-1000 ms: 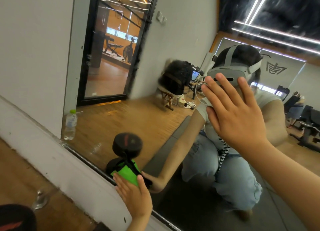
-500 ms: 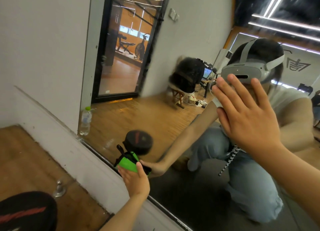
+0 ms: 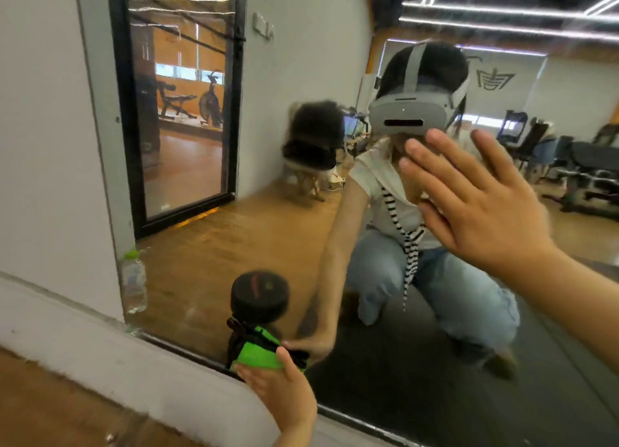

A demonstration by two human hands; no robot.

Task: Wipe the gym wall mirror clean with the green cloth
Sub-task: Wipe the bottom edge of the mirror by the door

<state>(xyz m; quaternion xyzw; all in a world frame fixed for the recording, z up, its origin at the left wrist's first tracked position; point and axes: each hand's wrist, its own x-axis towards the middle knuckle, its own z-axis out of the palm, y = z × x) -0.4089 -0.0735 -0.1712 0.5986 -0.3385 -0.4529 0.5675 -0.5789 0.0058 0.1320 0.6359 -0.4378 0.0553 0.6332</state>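
Glass of the mirror (image 3: 207, 255) covers the far wall, bounded on the left by a grey wall (image 3: 37, 118). Its black bottom edge runs above a white ledge (image 3: 100, 356) and the near wooden floor (image 3: 40, 409). It reflects a wide wood-floored gym with exercise machines and a crouching person in a headset. The left hand (image 3: 279, 391) grasps the bunched green cloth (image 3: 256, 354), pressing it on the glass at the bottom edge. The right hand (image 3: 482, 205) is released, fingers straight and spread, palm toward the glass higher on the right. A reflected bottle (image 3: 134, 279) has a green cap and a blurred label. An emblem (image 3: 495, 80) on the reflected back wall is unreadable.
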